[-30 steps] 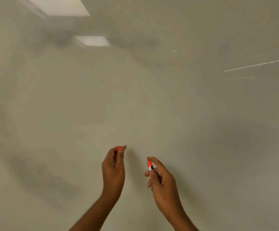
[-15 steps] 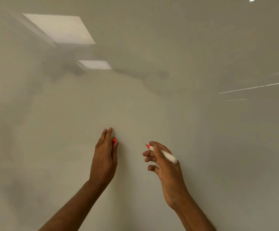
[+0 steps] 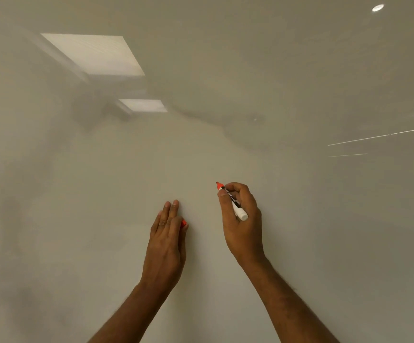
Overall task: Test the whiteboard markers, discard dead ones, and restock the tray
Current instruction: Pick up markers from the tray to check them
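So starting on the left: the left hand [image 3: 165,241] rests against the whiteboard [image 3: 102,194] with two fingers stretched straight up. The red cap [image 3: 183,223] pokes out on its thumb side, and it looks pinched between thumb and bent forefinger.

Over to the right, well apart from the cap, there's the red whiteboard marker [image 3: 233,201]. The right hand [image 3: 244,226] has its fingers curled round the barrel in a writing grip. The long axis runs from the white butt end at lower right up to the red nib [image 3: 218,183] at upper left, so the nib leads the fingers toward the board.

Can't tell if it's actually touching yet, and I see no ink by it. My guess is the test stroke comes next, and it's all on the right hand.
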